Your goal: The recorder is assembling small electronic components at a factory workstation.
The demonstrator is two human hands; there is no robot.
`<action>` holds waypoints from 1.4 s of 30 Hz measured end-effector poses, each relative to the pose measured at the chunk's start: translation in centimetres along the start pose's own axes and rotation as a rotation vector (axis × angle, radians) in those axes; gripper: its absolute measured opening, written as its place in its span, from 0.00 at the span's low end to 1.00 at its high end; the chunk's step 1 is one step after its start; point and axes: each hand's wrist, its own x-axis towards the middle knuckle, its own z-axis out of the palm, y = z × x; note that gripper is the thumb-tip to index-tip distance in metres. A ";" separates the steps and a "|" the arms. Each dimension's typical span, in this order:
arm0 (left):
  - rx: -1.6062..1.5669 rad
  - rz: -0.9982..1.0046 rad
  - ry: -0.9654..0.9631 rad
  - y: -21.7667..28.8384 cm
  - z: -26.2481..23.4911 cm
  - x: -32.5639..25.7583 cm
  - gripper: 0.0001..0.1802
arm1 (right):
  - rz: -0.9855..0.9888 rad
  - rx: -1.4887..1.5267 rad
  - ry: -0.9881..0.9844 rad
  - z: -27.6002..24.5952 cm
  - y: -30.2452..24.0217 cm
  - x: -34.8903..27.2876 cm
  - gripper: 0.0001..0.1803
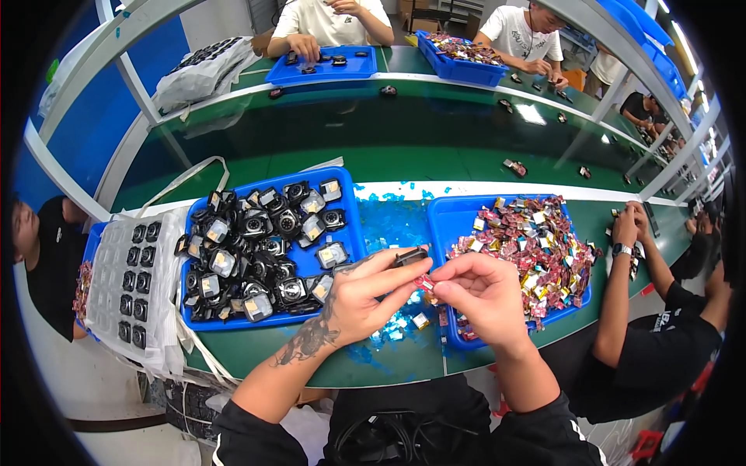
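Over the table's near edge, my left hand is closed on a black watch case, held between its fingers. Against it, my right hand pinches a small red circuit board with thumb and forefinger. The board touches or nearly touches the left fingertips; whether it is joined to the case cannot be seen. Left of my hands, a blue tray holds many black watch cases, some with clear or pale backs. To the right, another blue tray is heaped with small red boards bearing silver and yellow pieces.
Blue film scraps litter the green table between the trays. A white blister tray with black cases stands far left. Beyond runs a green conveyor belt carrying scattered parts. Co-workers sit opposite and at my right, where a forearm reaches in.
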 end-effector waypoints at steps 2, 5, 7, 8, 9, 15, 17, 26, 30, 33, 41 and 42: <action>-0.043 0.018 -0.026 -0.2 -0.3 0.3 0.17 | -0.021 -0.031 -0.035 -0.7 0.0 0.2 0.06; -0.206 -0.074 -0.095 -0.3 -0.6 0.0 0.12 | -0.040 -0.090 -0.080 -1.0 0.0 0.5 0.05; -0.166 -0.136 -0.061 -0.4 -0.3 0.0 0.10 | -0.005 -0.026 -0.052 -0.9 -0.1 0.7 0.05; -0.166 -0.135 -0.060 -0.3 -0.1 0.1 0.10 | 0.004 -0.037 -0.023 -0.9 0.2 0.7 0.05; -0.279 -0.275 -0.031 0.0 0.2 0.2 0.09 | 0.003 -0.035 -0.024 -0.9 0.4 0.7 0.05; -0.481 -0.479 0.050 -0.2 0.9 -0.1 0.07 | 0.051 0.112 0.063 0.2 0.9 0.5 0.10; -0.573 -0.480 -0.009 -0.3 0.8 -0.2 0.12 | -0.105 -0.164 0.137 0.5 1.2 0.4 0.14; -0.611 -0.437 0.047 0.3 1.5 -0.1 0.22 | -0.113 -0.229 0.217 1.0 1.8 0.7 0.20; -0.598 -0.471 0.032 0.6 1.4 0.1 0.21 | -0.132 -0.399 0.213 0.8 1.8 0.8 0.21; -0.595 -0.404 0.047 0.2 1.5 -0.1 0.23 | -0.166 -0.435 0.213 1.2 2.2 1.5 0.23; -0.308 -0.466 0.097 0.4 -0.5 0.7 0.34 | -0.090 -0.319 0.051 -0.4 1.5 5.6 0.23; 0.260 -0.320 0.144 -0.9 -1.4 0.9 0.30 | -0.041 -0.437 0.028 -1.3 0.6 7.8 0.24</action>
